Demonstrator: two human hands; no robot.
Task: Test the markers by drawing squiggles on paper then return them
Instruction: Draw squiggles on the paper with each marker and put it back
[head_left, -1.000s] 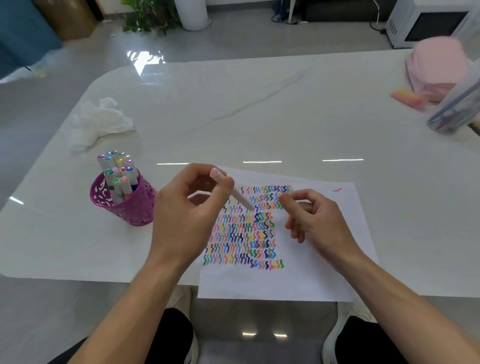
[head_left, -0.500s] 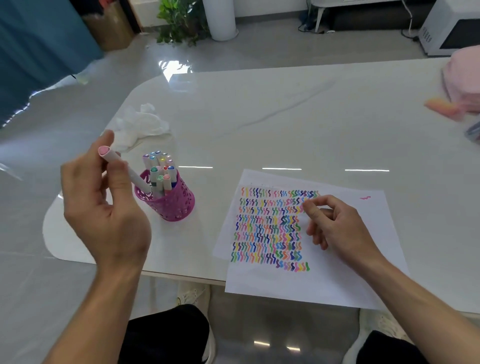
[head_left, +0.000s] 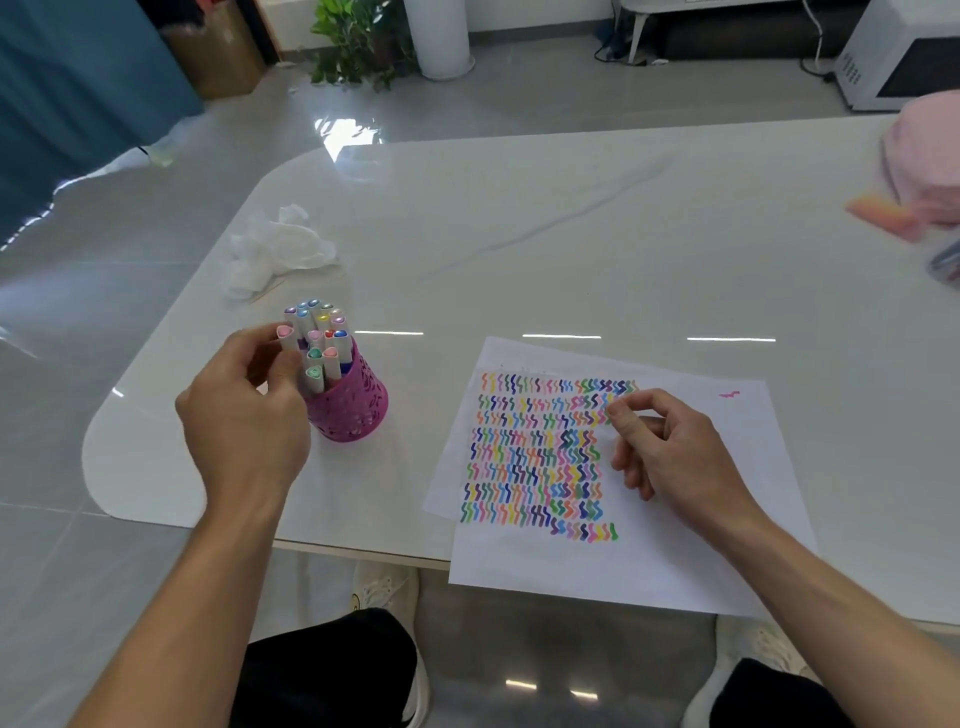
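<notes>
Only the head view here, so that's all we've got. Our left hand is pinching the pink-capped marker between thumb and fingers. It's upright at the near-left rim of the pink holder, right up against the other markers, though we can't tell if its lower end is actually inside. Our right hand rests on the paper with fingers loosely curled and nothing visible in it, just beside the squiggles. The first thing we think could go wrong is that the holder looks light and pretty full. If we shove the marker down into that bundle it could jam on a neighbour, or push the holder over and spill the lot across the desk. If the tip lands outside the rim, the marker just slides down the outer wall instead. The paper also hangs over the near desk edge, so lifting the right hand carelessly might let it slip off. Compared with half a second ago, the left hand had the marker tilted, up and off to the left, clear of the holder. A second ago it was over the paper. The right hand hasn't budged from the sheet.
</notes>
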